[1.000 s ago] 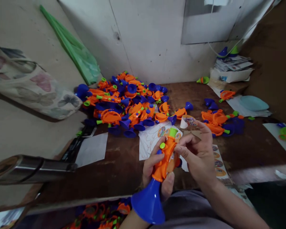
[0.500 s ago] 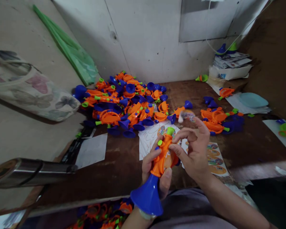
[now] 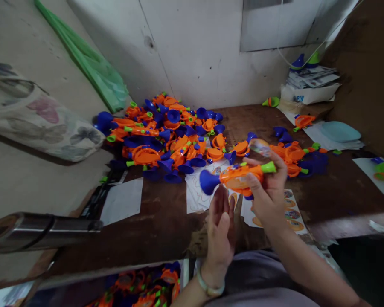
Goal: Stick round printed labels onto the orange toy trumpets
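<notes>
A toy trumpet (image 3: 238, 178), orange with a blue bell and green mouthpiece, lies nearly level above the table, bell to the left. My right hand (image 3: 270, 196) grips it near the mouthpiece end, thumb on the near side. A shiny, blurred oval sticker (image 3: 259, 147) sticks up at the fingertips of that hand. Just under the bell, my left hand (image 3: 220, 234) is open with its fingers stretched upward; whether they touch the toy I cannot tell. Below the toy lie sticker sheets (image 3: 296, 211) with oval pictures and a stack of white paper (image 3: 195, 192).
A large heap of toy trumpets (image 3: 179, 147) covers the table's back left, and a smaller group (image 3: 288, 155) lies right. Further right is a pale blue dish (image 3: 341, 131). A steel flask (image 3: 41, 232) stands left. More trumpets fill a drawer (image 3: 184, 275) below the table edge.
The trumpet has passed from my left hand into my right and turned from bell-down to level, bell left. My left hand has let go and opened below it.
</notes>
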`<state>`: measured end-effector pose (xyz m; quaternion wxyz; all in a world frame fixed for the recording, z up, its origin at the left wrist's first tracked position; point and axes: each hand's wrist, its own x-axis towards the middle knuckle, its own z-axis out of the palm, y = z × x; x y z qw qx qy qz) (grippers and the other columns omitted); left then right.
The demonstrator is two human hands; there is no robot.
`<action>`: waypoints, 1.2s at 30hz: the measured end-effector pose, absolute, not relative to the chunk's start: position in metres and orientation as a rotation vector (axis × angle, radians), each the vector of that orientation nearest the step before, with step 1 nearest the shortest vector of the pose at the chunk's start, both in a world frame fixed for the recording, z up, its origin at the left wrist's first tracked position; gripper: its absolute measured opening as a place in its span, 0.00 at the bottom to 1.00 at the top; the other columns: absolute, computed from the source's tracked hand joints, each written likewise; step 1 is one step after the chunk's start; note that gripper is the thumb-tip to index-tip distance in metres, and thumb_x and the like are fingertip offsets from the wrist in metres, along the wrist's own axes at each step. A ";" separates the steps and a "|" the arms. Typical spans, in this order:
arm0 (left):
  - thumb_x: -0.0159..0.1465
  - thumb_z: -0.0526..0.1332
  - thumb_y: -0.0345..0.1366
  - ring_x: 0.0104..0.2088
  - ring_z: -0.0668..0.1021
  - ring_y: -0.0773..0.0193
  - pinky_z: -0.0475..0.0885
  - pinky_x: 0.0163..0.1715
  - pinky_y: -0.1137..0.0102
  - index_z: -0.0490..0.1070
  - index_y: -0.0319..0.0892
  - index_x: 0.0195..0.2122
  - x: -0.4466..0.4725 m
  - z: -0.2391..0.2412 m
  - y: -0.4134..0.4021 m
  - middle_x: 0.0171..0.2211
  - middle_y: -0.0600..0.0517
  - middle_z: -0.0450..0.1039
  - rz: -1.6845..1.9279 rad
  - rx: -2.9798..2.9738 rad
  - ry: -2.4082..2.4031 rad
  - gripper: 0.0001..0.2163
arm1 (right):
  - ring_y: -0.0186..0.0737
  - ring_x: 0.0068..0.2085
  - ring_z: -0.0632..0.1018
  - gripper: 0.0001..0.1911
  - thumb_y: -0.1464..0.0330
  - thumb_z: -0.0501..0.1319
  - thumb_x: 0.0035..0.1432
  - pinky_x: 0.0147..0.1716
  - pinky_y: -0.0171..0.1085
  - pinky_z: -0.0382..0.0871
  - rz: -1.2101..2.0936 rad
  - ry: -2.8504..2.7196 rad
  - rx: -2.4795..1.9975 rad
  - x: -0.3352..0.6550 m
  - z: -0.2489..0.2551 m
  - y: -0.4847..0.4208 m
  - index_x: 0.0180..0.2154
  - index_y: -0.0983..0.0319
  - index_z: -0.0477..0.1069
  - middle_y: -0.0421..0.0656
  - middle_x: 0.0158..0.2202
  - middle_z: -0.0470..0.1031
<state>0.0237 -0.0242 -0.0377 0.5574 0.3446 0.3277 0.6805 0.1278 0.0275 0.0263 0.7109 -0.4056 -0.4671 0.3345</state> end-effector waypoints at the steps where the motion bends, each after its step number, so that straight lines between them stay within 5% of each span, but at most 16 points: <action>1: 0.72 0.70 0.49 0.70 0.78 0.47 0.80 0.65 0.56 0.78 0.53 0.63 0.022 -0.038 -0.027 0.69 0.43 0.76 1.595 0.832 0.811 0.20 | 0.47 0.55 0.86 0.32 0.65 0.71 0.69 0.59 0.54 0.82 0.595 -1.100 -0.928 0.132 0.026 0.028 0.67 0.47 0.60 0.44 0.55 0.84; 4: 0.68 0.76 0.40 0.71 0.76 0.45 0.81 0.63 0.58 0.74 0.57 0.68 0.009 -0.029 -0.029 0.75 0.44 0.69 1.616 1.011 0.880 0.28 | 0.51 0.58 0.85 0.35 0.70 0.72 0.67 0.65 0.59 0.77 0.380 -1.467 -0.906 0.141 0.029 0.021 0.69 0.46 0.63 0.45 0.57 0.84; 6: 0.63 0.80 0.41 0.70 0.77 0.44 0.81 0.64 0.57 0.73 0.57 0.68 -0.002 -0.020 -0.025 0.74 0.43 0.71 1.616 1.094 0.908 0.33 | 0.56 0.66 0.81 0.38 0.65 0.75 0.65 0.67 0.60 0.77 0.490 -1.751 -0.774 0.143 0.035 0.011 0.71 0.48 0.65 0.49 0.65 0.80; 9: 0.64 0.79 0.43 0.64 0.82 0.47 0.82 0.61 0.58 0.76 0.53 0.64 -0.012 -0.011 -0.017 0.66 0.43 0.79 1.560 1.018 0.981 0.28 | 0.60 0.73 0.74 0.36 0.57 0.77 0.63 0.68 0.61 0.76 0.777 -1.797 -0.660 0.141 0.043 0.000 0.69 0.48 0.71 0.51 0.72 0.72; 13: 0.64 0.78 0.44 0.57 0.87 0.53 0.83 0.55 0.66 0.78 0.55 0.62 -0.009 -0.013 -0.012 0.60 0.47 0.83 1.626 0.824 0.825 0.25 | 0.46 0.53 0.88 0.07 0.60 0.73 0.69 0.50 0.47 0.88 1.023 -1.276 -0.734 0.137 0.043 0.003 0.47 0.51 0.80 0.44 0.52 0.84; 17: 0.66 0.76 0.43 0.55 0.88 0.53 0.85 0.52 0.64 0.73 0.62 0.67 -0.006 -0.015 -0.016 0.61 0.49 0.82 1.585 0.852 0.781 0.29 | 0.34 0.33 0.84 0.12 0.63 0.78 0.64 0.33 0.32 0.83 1.028 -1.116 -0.859 0.131 0.038 0.007 0.39 0.55 0.76 0.36 0.34 0.82; 24: 0.69 0.74 0.43 0.68 0.79 0.45 0.77 0.68 0.53 0.73 0.57 0.67 -0.009 -0.010 -0.025 0.71 0.45 0.73 1.633 1.061 0.834 0.26 | 0.36 0.39 0.83 0.18 0.71 0.76 0.60 0.37 0.34 0.85 0.775 -1.184 -0.936 0.113 0.035 -0.002 0.45 0.53 0.71 0.37 0.41 0.78; 36: 0.73 0.70 0.43 0.68 0.79 0.49 0.77 0.67 0.58 0.75 0.53 0.63 -0.004 -0.008 -0.020 0.70 0.45 0.74 1.717 1.119 0.897 0.19 | 0.35 0.39 0.81 0.21 0.77 0.73 0.61 0.36 0.33 0.81 0.729 -1.263 -0.891 0.107 0.032 -0.004 0.48 0.52 0.68 0.37 0.43 0.75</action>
